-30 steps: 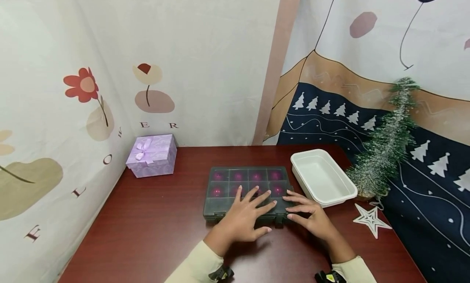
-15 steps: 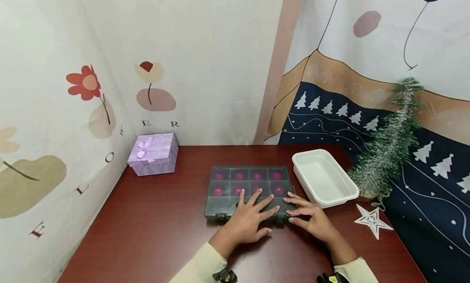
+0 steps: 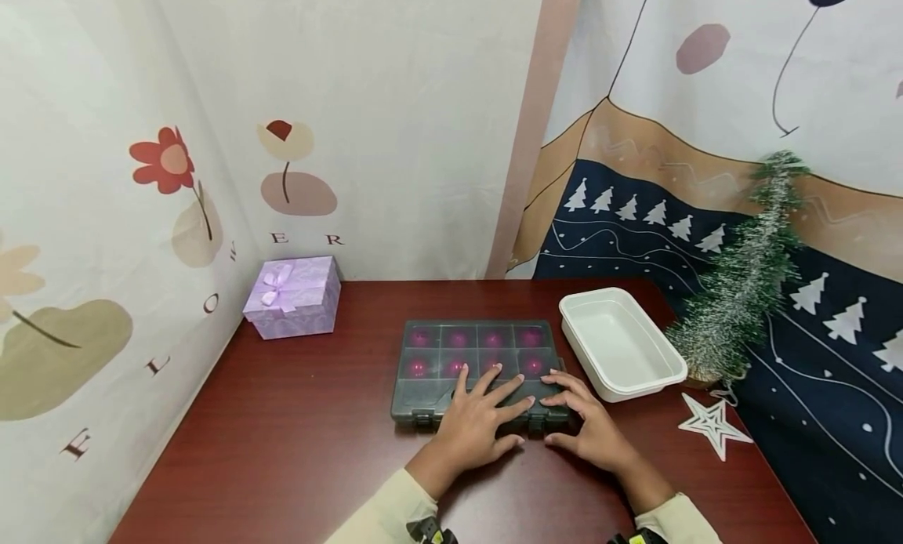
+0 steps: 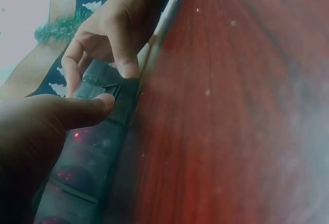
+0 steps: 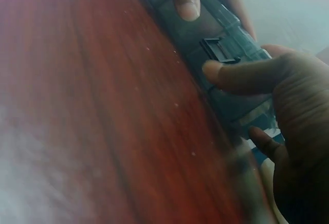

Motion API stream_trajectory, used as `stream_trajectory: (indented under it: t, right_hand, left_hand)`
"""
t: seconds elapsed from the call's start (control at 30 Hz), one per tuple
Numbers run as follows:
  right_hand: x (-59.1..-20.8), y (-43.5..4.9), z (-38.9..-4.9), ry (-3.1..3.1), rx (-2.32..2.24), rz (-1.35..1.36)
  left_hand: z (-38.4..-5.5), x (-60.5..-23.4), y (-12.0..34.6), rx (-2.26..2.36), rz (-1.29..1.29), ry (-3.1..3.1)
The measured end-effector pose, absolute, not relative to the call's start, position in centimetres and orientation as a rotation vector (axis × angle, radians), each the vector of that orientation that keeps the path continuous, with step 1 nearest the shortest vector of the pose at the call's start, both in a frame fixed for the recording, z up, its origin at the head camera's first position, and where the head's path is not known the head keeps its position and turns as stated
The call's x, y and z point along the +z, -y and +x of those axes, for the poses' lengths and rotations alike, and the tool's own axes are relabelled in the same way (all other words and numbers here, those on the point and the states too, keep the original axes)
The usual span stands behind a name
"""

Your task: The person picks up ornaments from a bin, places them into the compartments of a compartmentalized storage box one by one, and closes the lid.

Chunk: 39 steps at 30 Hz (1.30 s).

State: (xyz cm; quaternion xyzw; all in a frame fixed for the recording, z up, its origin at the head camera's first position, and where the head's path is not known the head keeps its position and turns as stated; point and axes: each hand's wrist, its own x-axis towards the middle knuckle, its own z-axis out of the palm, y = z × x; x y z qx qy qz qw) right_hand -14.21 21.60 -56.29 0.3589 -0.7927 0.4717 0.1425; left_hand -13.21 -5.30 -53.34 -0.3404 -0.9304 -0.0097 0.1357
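A dark translucent compartment box (image 3: 423, 391) lies on the table with its lid down. Several shiny magenta balls (image 3: 418, 368) show through the two rear rows of compartments. My left hand (image 3: 469, 426) rests on the lid with spread, straight fingers, its thumb by the front side. Over the front right corner, my right hand (image 3: 596, 430) holds the box's edge, fingertips on the lid and thumb low at the front. In the right wrist view, that thumb touches the front beside a latch (image 5: 220, 49). Another front latch (image 3: 423, 418) sits left of my left hand.
Right of the box is a white tray (image 3: 624, 389). A tinsel tree (image 3: 748, 285) and a white star (image 3: 714, 426) stand and lie farther right. At the back left sits a lilac gift box (image 3: 299, 301). Printed fabric (image 3: 395, 136) hangs behind the table (image 3: 282, 450).
My right hand's thumb has dropped from the lid's right end to the front side, and the hand has shifted slightly left and nearer. My left hand stays spread on the lid.
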Motion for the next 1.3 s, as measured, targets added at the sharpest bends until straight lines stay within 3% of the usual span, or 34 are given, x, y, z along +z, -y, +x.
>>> stream_trajectory:
  t: [0.5,1.3]
  right_hand:
    - [-56.79,-20.96,-14.48,2.298,1.046,0.995]
    - [-56.82,-20.71,-14.18,2.201,1.236,0.956]
  left_hand:
    - [-13.17,-53.23,5.52,-0.06,-0.987,2.68]
    - [-13.19,-53.41,5.54,-0.066,-1.003,2.655]
